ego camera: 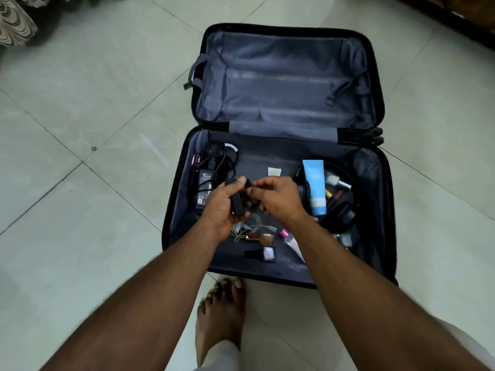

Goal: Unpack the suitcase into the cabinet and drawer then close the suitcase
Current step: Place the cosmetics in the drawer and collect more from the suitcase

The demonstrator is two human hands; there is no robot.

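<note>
Over the near half of the open black hard-shell suitcase (281, 274), left hand (222, 207) and right hand (278, 199) jointly grip a small black oblong gadget (237, 203). Far half: emptied. Near half still holds a black power adapter (205, 188) at its left edge, a blue tube (316, 186) and black headphones (342, 210) at its right. Unpacking roughly half done; closing pending.

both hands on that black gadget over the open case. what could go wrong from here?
1. The left hand and right hand share one small black device in a fingertip grip; a slip would likely drop it onto the nail polish bottles below.
2. The white cable lies tangled under the hands and could snag when lifted.
3. The suitcase still holds the blue tube and black power adapter, so closing now would be premature.
</note>
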